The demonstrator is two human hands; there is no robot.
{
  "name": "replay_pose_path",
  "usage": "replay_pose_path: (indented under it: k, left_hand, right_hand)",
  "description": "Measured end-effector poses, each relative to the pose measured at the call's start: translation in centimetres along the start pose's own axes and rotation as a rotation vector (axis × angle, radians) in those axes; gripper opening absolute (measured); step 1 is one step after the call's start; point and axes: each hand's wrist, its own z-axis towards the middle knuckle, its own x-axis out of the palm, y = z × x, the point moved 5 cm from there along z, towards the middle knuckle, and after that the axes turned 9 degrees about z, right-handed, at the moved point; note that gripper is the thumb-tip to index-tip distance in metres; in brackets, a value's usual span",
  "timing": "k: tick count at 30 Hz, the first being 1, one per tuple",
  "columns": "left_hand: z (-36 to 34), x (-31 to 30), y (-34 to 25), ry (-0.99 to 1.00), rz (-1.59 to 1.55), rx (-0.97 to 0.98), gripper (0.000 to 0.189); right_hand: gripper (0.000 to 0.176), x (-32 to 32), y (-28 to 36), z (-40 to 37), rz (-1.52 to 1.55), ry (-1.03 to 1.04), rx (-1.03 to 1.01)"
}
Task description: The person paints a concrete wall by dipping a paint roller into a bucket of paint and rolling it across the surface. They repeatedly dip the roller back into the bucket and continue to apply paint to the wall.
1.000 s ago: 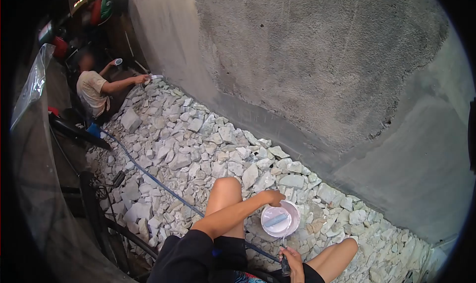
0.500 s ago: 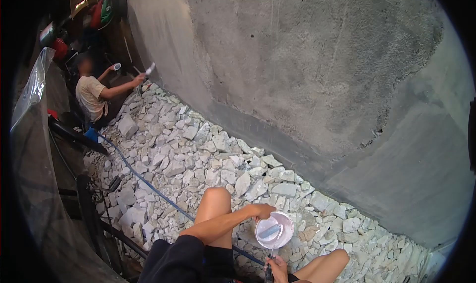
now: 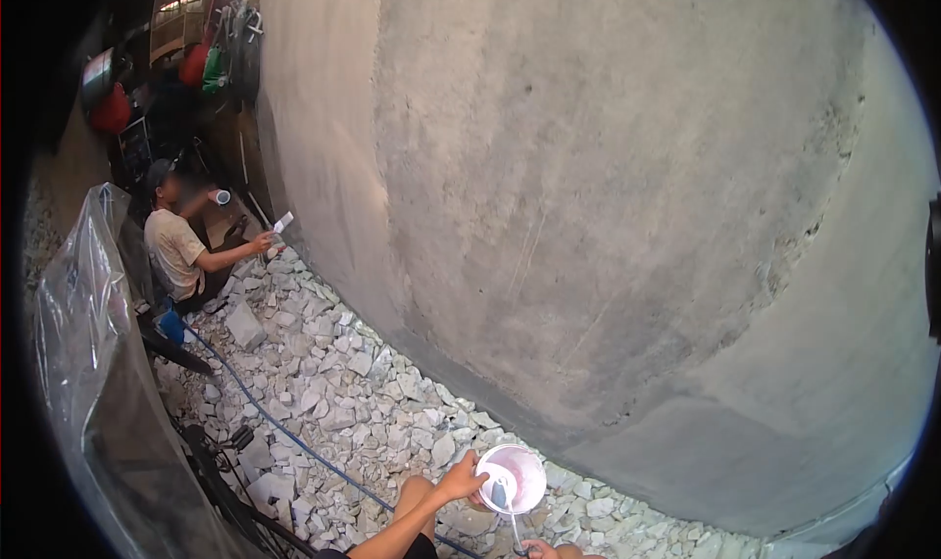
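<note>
Holding the bucket (image 3: pixel 530 473) by the left side of its rim, the left hand (image 3: pixel 457 481) is nearer the roller (image 3: pixel 500 493) than the other hand. The roller sits inside, close to that side, its long axis pointing roughly toward and away from the person. Its thin rod (image 3: pixel 518 530) crosses the near rim to the right hand (image 3: pixel 541 549), partly cut off, closed narrowly around the handle end.
</note>
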Motion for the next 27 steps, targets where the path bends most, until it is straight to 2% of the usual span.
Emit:
replay_pose_path:
  k: [1,2,4,5,7,10,11,12,13,14,15,17,19,24,27]
  left_hand:
    - [-1.7,-1.8,-2.6,-0.128,-0.039,0.022,0.036]
    - [-3.2,-2.8,-4.6,-0.139,-0.048,0.027,0.036]
    - [-7.1,-6.0,-8.0,-0.412,-0.151,0.115,0.033]
    - [-9.0,-7.3,-9.5,-0.394,-0.349,0.059,0.03]
    - [-13.1,-10.4,-13.2,-0.473,-0.395,0.048,0.03]
    - [-18.8,-15.4,-19.5,-0.59,-0.488,0.002,0.03]
    - [-20.3,-17.0,-20.6,-0.629,-0.508,0.02,0.03]
    - [-21.9,-18.4,-21.3,-0.67,-0.529,0.031,0.03]
    - [-22.7,-19.8,-20.9,-0.706,-0.525,0.055,0.031]
    - [-23.8,-21.2,-21.0,-0.739,-0.506,0.071,0.031]
    - [-24.6,-22.7,-21.3,-0.773,-0.488,0.088,0.032]
    - [-26.7,-25.4,-21.6,-0.82,-0.467,0.045,0.033]
    - [-28.1,-27.8,-21.8,-0.88,-0.472,0.044,0.032]
    - [-32.0,-31.6,-21.4,-0.94,-0.455,0.032,0.032]
    - [-32.9,-32.8,-20.6,-1.04,-0.542,0.066,0.032]
  right_hand:
    - [0.025,0.8,4.3,-0.7,-0.046,0.023,-0.001]
    - [0.027,2.2,9.8,-1.5,-0.091,0.049,0.001]
    - [0.03,6.0,20.1,-3.6,-0.172,0.113,0.021]
    - [0.031,7.9,24.1,-5.0,-0.207,0.145,0.036]
    - [0.033,10.1,28.5,-6.8,-0.252,0.187,0.057]
    - [0.026,12.2,28.8,-6.1,0.335,0.329,0.213]
    - [0.031,15.8,36.6,-8.1,-0.238,0.185,-0.059]
    - [0.031,17.8,39.8,-7.8,-0.241,0.205,-0.04]
    - [0.025,19.1,41.2,-7.5,-0.28,0.265,0.073]
    - [0.027,20.3,41.9,-7.2,-0.325,0.331,0.186]
    - [0.027,21.5,42.5,-6.6,-0.336,0.366,0.21]
    - [0.029,24.0,43.3,-6.1,-0.476,0.412,0.133]
    - [0.027,26.8,44.7,-6.2,-0.439,0.414,0.081]
    - [0.024,30.8,46.1,-6.0,-0.323,0.478,0.127]
    - [0.025,32.2,45.5,-5.1,-0.394,0.515,0.141]
